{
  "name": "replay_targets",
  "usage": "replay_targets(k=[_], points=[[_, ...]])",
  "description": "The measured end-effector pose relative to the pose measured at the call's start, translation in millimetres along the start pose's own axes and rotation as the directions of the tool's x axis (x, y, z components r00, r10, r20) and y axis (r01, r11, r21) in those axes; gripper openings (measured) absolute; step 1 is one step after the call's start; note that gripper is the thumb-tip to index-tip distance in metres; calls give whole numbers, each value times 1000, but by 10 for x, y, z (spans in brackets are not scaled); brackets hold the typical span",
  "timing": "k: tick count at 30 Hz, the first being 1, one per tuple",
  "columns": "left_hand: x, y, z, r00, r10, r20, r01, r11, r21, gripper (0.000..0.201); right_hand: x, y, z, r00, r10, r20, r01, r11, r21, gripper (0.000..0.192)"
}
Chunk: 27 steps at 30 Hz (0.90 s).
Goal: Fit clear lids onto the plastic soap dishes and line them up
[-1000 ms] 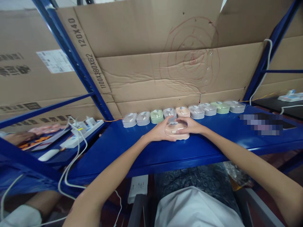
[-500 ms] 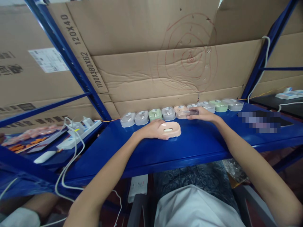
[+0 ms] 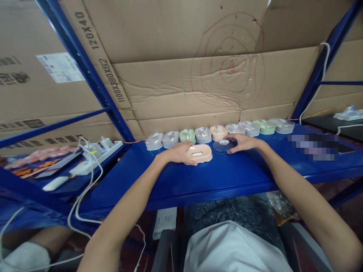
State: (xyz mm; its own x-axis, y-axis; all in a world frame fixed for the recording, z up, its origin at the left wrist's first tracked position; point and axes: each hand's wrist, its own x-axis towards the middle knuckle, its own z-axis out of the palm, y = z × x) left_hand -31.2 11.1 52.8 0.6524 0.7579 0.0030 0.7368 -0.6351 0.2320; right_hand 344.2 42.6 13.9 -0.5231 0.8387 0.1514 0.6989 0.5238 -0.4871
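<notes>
My left hand (image 3: pixel 181 153) is wrapped round the left end of a pink oval plastic box (image 3: pixel 202 155) with a pale slot-shaped piece in its middle. To the right of it, my right hand (image 3: pixel 241 142) grips a clear oval lid (image 3: pixel 221 148) by its right end; the lid bears a round sticker. A small gap separates the lid from the pink box. Behind both hands stands a row of lidded boxes, among them a green one (image 3: pixel 187 135), a grey one (image 3: pixel 203 135) and a pink one (image 3: pixel 218 132).
The blue table (image 3: pixel 176 185) backs onto a cardboard wall (image 3: pixel 170 87). White power strips and cables (image 3: pixel 93 162) lie at the left, near a blue post (image 3: pixel 93 83). A dark item, partly blurred out (image 3: pixel 344 145), lies at the right. Another person's arm (image 3: pixel 53 241) shows at lower left.
My right hand has brought the clear lid forward from the row, beside the pink box. The pink box in my left hand has shifted slightly left.
</notes>
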Motion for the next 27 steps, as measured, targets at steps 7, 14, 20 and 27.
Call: replay_targets(k=[7,14,20,27], points=[[34,15,77,999,8,-34,-9,999,-44,85,15,-69,16,999,-38,13,40,986,-164,88],[55,35,124,997,40,-64,-44,997,-66,84,17,-72,40,1000,-25,-15,21,971,-236,87],[60,48,134,995,68,-78,-72,996,-52,80,10,-69,50,999,-11,-50,-6,948,-318,88],[73,61,157,991,109,-79,-114,991,-64,82,2,-128,62,996,21,-83,-48,944,-327,83]])
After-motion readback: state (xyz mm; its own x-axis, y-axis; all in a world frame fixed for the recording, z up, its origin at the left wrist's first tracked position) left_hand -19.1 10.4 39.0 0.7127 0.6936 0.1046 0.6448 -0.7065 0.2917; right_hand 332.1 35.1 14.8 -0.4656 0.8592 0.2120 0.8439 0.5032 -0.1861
